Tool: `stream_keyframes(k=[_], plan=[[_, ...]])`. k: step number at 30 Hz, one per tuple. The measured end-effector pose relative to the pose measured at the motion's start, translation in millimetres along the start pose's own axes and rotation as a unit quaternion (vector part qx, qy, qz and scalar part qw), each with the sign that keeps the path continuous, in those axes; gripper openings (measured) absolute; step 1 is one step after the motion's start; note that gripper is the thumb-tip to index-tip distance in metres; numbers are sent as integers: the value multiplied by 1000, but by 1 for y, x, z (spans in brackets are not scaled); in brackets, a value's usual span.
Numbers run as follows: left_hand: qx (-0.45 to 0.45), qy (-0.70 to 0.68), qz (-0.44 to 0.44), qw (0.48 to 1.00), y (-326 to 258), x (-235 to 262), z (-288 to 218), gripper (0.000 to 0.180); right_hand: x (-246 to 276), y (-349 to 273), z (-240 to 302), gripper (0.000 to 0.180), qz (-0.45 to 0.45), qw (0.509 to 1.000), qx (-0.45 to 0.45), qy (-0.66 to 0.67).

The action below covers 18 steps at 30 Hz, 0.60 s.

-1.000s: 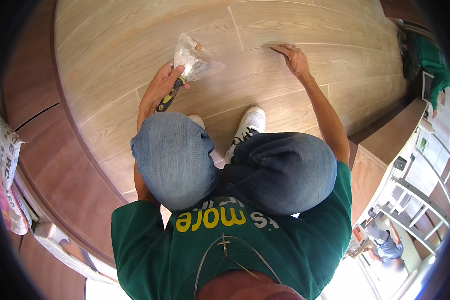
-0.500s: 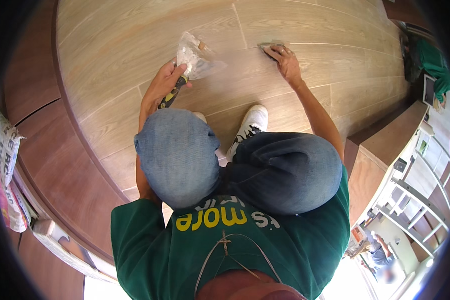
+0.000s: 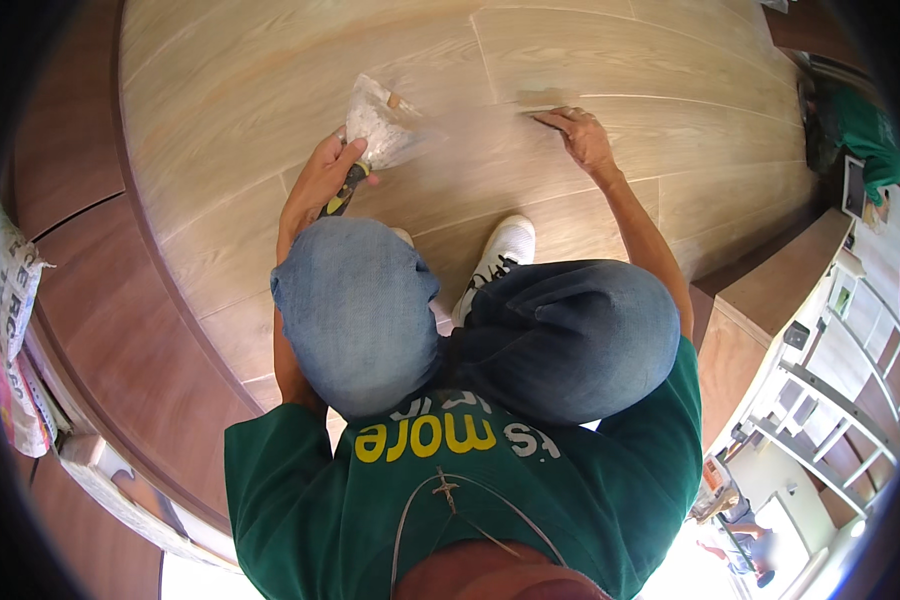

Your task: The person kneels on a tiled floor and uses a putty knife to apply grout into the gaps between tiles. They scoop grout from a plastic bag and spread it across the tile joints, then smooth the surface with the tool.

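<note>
My left hand [image 3: 322, 178] is closed around the black-and-yellow handle of a wide putty knife [image 3: 376, 122]. Pale paste coats its blade, which is held over the wood-look floor. Off to the right, my right hand [image 3: 582, 138] pinches a small thin scraper [image 3: 544, 121], seen nearly edge-on and mostly covered by the fingers. Just beyond it, a greyish smear of filler [image 3: 550, 97] lies along a joint between the floor tiles. A hazy blur between the hands softens the view there.
My knees and a white shoe [image 3: 508, 245] are close below the hands. Reddish-brown panels [image 3: 135, 300] curve along the left, with a printed sack [image 3: 15, 330] beside them. At right stand a wooden box [image 3: 770, 280], a metal ladder [image 3: 830, 410] and a person in green [image 3: 865, 130].
My right hand has drawn the scraper a little toward me, uncovering the filler smear on the joint. The left hand with the putty knife has shifted slightly nearer.
</note>
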<state>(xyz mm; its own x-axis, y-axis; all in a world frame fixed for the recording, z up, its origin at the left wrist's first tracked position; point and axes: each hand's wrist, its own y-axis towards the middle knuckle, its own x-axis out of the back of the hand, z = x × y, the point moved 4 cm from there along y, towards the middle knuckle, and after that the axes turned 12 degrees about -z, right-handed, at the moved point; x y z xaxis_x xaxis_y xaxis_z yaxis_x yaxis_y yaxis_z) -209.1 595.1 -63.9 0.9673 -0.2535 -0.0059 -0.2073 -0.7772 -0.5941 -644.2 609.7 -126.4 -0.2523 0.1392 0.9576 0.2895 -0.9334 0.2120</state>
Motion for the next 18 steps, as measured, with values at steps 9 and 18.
stream_keyframes(k=[9,18], plan=[[-13,-30,20,999,5,-4,14,49,6,-3,-14,41,-35,993,-109,-40],[-8,-24,17,1000,-2,-3,13,46,1,13,35,49,-48,999,-5,11]])
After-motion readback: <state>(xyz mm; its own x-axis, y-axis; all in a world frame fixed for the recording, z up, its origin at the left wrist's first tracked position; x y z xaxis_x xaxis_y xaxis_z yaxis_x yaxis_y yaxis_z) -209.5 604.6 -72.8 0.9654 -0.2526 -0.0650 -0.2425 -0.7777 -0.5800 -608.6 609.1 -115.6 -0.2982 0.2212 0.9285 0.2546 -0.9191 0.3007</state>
